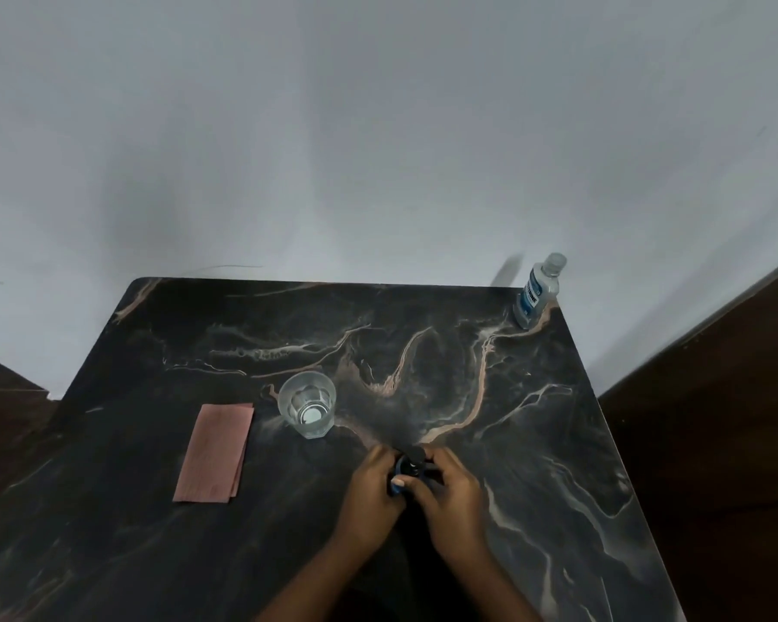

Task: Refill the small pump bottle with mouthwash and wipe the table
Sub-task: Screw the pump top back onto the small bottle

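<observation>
— Both hands are on the pump bottle (408, 468) near the table's front middle: left hand (375, 490) grips its body, right hand (449, 491) curls round the dark pump top.

— And around it?

— A glass (307, 404) stands just behind, to the left. A folded pink cloth (215, 452) lies flat left of that. The mouthwash (537, 291) stands upright at the far right corner of the marbled table (535, 419), well apart.

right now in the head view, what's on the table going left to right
napkin → glass → left hand → pump bottle → right hand → mouthwash bottle
</observation>
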The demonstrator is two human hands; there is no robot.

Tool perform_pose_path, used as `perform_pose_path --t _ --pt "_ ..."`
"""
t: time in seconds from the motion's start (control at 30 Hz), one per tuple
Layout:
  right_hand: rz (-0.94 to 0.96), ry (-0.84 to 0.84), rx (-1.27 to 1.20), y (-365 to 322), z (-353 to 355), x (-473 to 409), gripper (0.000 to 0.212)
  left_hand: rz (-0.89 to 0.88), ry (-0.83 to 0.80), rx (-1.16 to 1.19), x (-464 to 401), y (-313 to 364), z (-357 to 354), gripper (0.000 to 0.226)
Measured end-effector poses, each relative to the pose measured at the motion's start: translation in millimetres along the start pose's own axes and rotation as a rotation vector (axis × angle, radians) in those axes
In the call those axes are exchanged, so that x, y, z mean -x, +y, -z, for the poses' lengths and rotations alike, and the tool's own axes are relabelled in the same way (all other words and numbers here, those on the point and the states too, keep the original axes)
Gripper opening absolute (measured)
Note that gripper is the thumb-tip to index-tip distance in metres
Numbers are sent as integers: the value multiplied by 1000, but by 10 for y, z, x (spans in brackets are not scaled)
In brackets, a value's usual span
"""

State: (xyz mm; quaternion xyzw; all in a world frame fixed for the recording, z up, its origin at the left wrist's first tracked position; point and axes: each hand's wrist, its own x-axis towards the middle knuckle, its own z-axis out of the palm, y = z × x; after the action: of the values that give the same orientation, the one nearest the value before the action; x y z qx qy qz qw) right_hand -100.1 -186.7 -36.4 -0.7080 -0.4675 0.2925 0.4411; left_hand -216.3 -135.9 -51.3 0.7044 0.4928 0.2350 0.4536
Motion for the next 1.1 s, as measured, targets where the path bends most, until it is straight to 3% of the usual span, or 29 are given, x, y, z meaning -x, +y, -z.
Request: perform_pose_path --t 0.33,0.5,0.67,0.8,0.9,0.97,1.1 --pt "38 -16 -26 102 -54 68 35 -19 16 30 47 -127 -87 29" --pt "58 -27 -21 75 -5 156 64 1 -78 123 122 -111 11 70" --pt "110 75 -31 -97 192 311 75 88 -75 188 256 -254 263 91" --pt "435 311 158 -515 348 364 46 94 155 192 340 -370 566 78" --pt "599 230 109 -863 135 469 40 119 373 236 338 -456 760 65" --pt "511 119 49 -962 -150 533 48 143 441 262 299 -492 860 62" --pt "66 -134 -28 -829 -786 441 78 164 469 300 171 -538 1021 65"
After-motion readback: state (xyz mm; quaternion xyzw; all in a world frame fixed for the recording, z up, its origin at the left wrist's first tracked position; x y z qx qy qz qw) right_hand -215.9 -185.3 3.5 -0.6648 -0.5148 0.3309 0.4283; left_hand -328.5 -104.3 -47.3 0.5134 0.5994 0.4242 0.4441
